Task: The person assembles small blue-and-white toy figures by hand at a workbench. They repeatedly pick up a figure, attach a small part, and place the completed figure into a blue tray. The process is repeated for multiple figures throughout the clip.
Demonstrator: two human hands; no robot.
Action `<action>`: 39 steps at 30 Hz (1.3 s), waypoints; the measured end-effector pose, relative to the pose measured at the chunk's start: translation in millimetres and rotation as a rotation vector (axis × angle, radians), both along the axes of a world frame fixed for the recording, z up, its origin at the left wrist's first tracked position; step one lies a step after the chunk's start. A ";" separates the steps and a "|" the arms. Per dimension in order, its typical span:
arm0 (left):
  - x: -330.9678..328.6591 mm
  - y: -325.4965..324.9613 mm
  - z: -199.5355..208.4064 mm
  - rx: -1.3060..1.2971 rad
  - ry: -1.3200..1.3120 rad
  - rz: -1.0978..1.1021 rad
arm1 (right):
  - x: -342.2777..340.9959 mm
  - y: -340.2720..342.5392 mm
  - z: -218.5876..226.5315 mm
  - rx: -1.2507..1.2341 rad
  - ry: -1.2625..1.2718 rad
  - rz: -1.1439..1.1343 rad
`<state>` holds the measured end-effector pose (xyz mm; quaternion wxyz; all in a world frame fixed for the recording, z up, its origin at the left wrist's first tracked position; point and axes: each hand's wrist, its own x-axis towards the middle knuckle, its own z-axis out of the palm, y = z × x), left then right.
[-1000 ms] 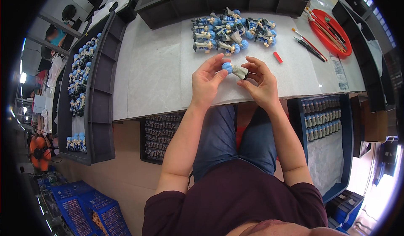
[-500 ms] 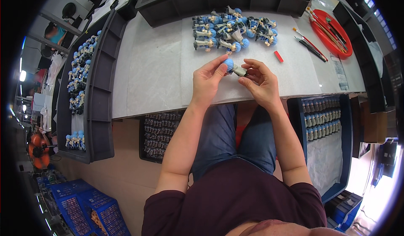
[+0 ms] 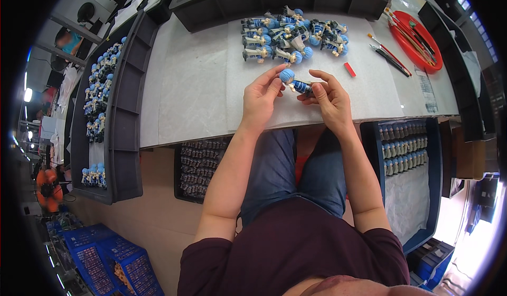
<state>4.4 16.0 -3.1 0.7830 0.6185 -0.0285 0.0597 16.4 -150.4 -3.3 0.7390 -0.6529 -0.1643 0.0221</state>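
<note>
A small figurine (image 3: 299,86) with blue hair and a blue-and-white striped body lies sideways between my hands, just above the table's near edge. My right hand (image 3: 334,101) pinches its dark lower end between thumb and fingers. At the other end, the thumb and index finger of my left hand (image 3: 260,98) close about the blue head. Just beyond my hands, a pile of similar figurines (image 3: 288,34) lies on a white sheet. A small red block (image 3: 349,70) rests to the right of the pile.
Paintbrushes and a pen (image 3: 391,61) lie near a red oval tray (image 3: 400,36) holding more brushes. Grey bins stand at the far side (image 3: 280,1) and left (image 3: 124,132), with figurines inside. A blue bin (image 3: 434,201) and a dark tray (image 3: 178,182) sit below table height.
The figurine has turned about its length: its pale grey side faced up before, and now its striped blue side shows. My right thumb has shifted onto its lower end.
</note>
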 end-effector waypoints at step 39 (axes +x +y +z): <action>-5.5 -4.5 0.9 0.047 -0.068 -0.056 | 0.5 5.0 5.1 -0.078 0.176 -0.191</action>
